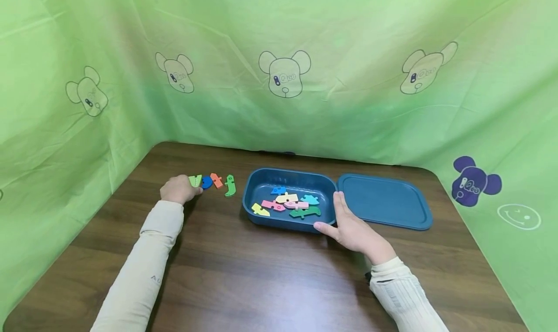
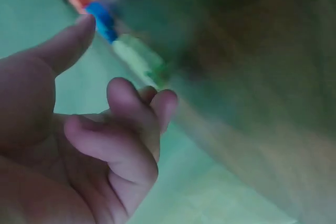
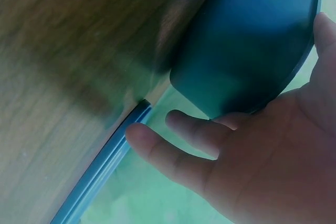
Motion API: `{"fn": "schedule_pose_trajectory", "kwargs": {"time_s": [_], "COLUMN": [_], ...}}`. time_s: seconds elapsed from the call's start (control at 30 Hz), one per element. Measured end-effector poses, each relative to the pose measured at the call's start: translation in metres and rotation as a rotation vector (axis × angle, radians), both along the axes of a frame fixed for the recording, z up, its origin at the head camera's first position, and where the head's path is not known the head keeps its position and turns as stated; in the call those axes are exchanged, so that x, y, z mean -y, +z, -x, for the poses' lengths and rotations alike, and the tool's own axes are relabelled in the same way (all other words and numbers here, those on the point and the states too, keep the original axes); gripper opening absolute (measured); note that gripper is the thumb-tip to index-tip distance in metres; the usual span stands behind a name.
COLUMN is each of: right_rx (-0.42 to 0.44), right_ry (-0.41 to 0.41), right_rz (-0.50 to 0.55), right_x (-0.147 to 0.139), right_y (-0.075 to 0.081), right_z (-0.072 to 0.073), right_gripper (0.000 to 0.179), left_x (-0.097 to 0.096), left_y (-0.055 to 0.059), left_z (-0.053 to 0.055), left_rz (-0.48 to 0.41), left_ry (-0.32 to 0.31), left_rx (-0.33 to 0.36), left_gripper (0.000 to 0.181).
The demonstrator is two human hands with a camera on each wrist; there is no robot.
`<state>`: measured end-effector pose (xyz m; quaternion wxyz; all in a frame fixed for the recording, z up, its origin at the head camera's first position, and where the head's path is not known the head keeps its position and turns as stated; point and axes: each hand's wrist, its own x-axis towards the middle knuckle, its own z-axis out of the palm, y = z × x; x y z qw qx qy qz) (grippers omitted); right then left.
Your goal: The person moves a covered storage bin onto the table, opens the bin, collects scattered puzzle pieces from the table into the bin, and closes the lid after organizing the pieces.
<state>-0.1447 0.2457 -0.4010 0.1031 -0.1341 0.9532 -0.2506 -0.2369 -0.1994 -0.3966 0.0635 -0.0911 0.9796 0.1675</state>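
Note:
At the left of the table, my left hand [image 1: 176, 189] reaches over a light green piece [image 1: 195, 181]. The left wrist view shows its thumb held apart from bent fingers, with nothing pinched between them; whether a fingertip touches the piece is unclear. A blue round piece [image 1: 207, 182], an orange piece [image 1: 216, 181] and a green curved piece [image 1: 230, 186] continue the row rightward. My right hand [image 1: 353, 228] rests against the near right corner of a blue box [image 1: 279, 224], thumb at the front rim, fingers extended along the side. Several colourful notched pieces [image 1: 286, 198] lie inside the box.
The blue lid [image 1: 385, 201] lies flat on the table, right of the box and close to my right fingers. Green printed cloth [image 1: 226, 114] hangs behind and at both sides of the brown wooden table [image 1: 244, 274].

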Motion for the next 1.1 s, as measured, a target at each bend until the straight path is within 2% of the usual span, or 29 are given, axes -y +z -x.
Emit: {"fn": "schedule_pose_trajectory", "kwargs": {"time_s": [0.13, 0.27, 0.57, 0.63, 0.73, 0.8, 0.9, 0.97, 1.1], "right_rx": [-0.007, -0.011, -0.006, -0.005, -0.005, -0.01, -0.017, -0.019, -0.015], "right_ry": [0.006, 0.007, 0.003, 0.002, 0.002, 0.005, 0.009, 0.01, 0.008], "right_rz": [0.002, 0.002, 0.005, 0.008, 0.01, 0.012, 0.009, 0.007, 0.008], "right_x": [0.0, 0.0, -0.001, -0.001, -0.001, 0.0, -0.001, -0.001, 0.0], "right_y": [0.0, -0.001, 0.0, 0.0, 0.001, 0.001, 0.002, 0.002, 0.002], "right_z": [0.0, 0.0, 0.0, 0.0, -0.001, -0.001, -0.001, -0.001, -0.002], "right_gripper": [0.109, 0.109, 0.108, 0.108, 0.109, 0.11, 0.112, 0.112, 0.112], "left_x": [0.006, 0.012, 0.032, 0.037, 0.044, 0.047, 0.048, 0.048, 0.046], "left_y": [-0.01, -0.015, -0.019, -0.021, -0.022, -0.022, -0.021, -0.021, -0.019], "left_z": [0.003, 0.008, 0.008, 0.008, 0.007, 0.006, 0.003, 0.002, 0.002], "left_rz": [0.017, 0.005, -0.074, -0.113, -0.219, -0.302, -0.412, -0.453, -0.486], "left_ry": [0.009, 0.011, -0.073, -0.097, -0.111, -0.101, -0.077, -0.067, -0.059], "left_rx": [0.01, -0.002, -0.026, -0.049, -0.087, -0.103, -0.132, -0.16, -0.257], "left_gripper": [0.049, 0.042, 0.03, 0.028, 0.025, 0.021, 0.031, 0.034, 0.028]}}
